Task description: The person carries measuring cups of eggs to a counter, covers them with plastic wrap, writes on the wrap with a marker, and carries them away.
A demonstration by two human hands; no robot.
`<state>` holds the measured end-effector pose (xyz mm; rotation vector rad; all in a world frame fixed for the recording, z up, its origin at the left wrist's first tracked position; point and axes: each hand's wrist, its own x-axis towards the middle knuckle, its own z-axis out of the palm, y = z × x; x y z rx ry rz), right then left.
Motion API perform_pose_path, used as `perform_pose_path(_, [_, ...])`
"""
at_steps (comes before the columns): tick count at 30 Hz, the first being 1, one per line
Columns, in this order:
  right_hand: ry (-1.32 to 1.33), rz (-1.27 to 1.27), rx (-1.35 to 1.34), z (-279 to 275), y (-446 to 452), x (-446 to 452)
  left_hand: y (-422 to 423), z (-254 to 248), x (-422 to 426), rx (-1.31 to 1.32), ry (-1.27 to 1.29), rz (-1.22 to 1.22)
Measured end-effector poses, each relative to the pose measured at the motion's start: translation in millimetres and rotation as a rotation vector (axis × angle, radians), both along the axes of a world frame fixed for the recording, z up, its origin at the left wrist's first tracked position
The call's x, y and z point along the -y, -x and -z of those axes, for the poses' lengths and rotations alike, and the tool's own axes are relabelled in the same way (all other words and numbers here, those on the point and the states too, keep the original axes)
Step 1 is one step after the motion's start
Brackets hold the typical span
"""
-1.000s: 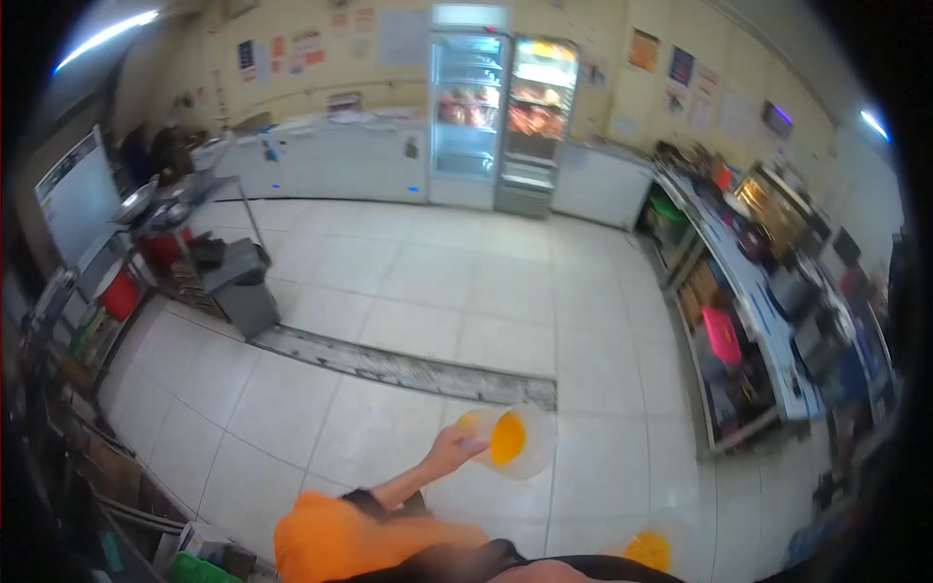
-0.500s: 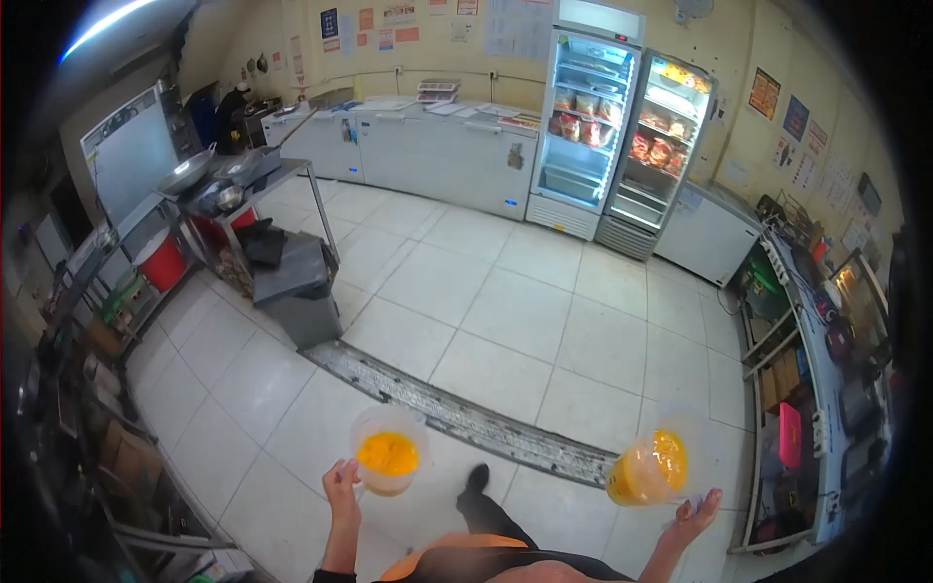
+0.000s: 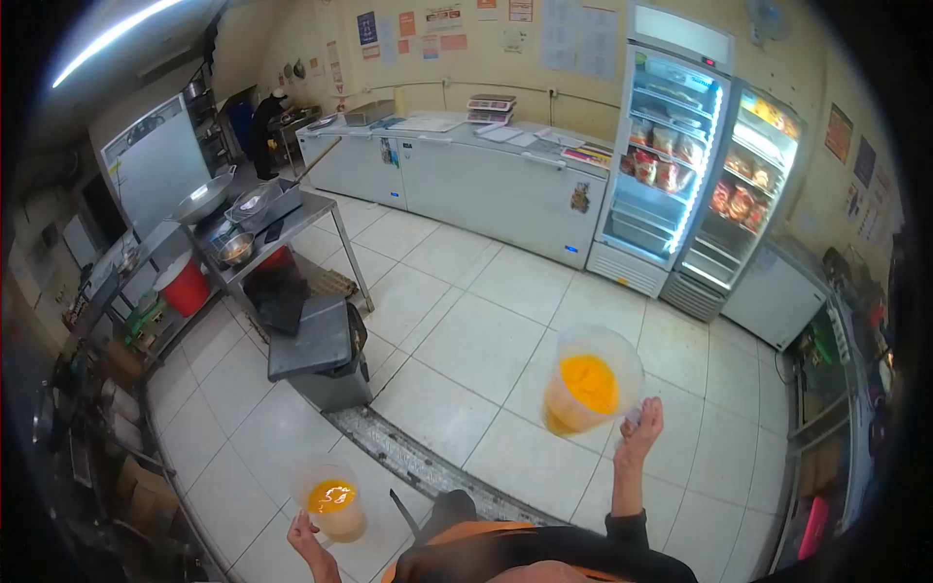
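At the lower left, my left hand (image 3: 305, 537) is closed on a translucent plastic pitcher (image 3: 342, 530) with bright orange-yellow liquid inside. To the right and farther forward, my right hand (image 3: 641, 429) grips the handle side of a larger translucent pitcher (image 3: 567, 413), also partly filled with orange-yellow liquid. Both pitchers are held above the tiled floor, well apart from each other. The larger one leans a little.
A grey bin (image 3: 321, 355) stands beside a metal table (image 3: 316, 209) with pans. A floor drain grate (image 3: 418, 466) crosses ahead. Chest freezers (image 3: 486, 185) and lit glass fridges (image 3: 661, 165) line the back. A person (image 3: 260, 136) stands at the far left.
The view has turned rightward, then back left, and the bin and table look closer. My right hand with the larger pitcher has moved forward; my left hand with its pitcher is lower.
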<state>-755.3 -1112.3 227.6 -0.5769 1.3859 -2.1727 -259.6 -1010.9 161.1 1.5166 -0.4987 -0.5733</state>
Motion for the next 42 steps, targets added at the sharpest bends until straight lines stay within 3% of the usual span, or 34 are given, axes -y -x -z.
perform_pose_path(5, [0.098, -0.181, 0.037, 4.0, -5.5, 204.6, 11.3, 19.1, 173.5, 0.005, -0.042, 0.014])
perform_pose_path(13, [-0.049, -0.173, 0.085, 29.1, 11.5, 468.2, 71.0, 5.1, 514.0, -0.18, 0.038, 0.093])
perform_pose_path(21, [-0.102, -0.166, -0.076, 50.8, 67.4, 708.5, 123.1, -13.7, 823.6, -0.221, 0.167, 0.222])
perform_pose_path(27, [-0.136, -0.26, -0.114, 53.9, 96.8, 940.2, 161.3, -9.2, 1013.1, -0.234, 0.161, 0.083])
perform_pose_path(30, [-0.13, -0.298, -0.084, 39.7, 85.2, 1064.0, 180.9, -34.3, 1099.0, -0.197, 0.14, 0.0])
perform_pose_path(37, [-0.02, -0.292, 0.146, 23.3, 38.0, 1346.1, 169.6, -8.2, 1310.4, -0.26, 0.168, -0.048])
perform_pose_path(42, [0.03, -0.252, 0.168, 17.9, 6.0, 1520.0, 165.9, -13.0, 1489.9, -0.227, 0.123, 0.107])
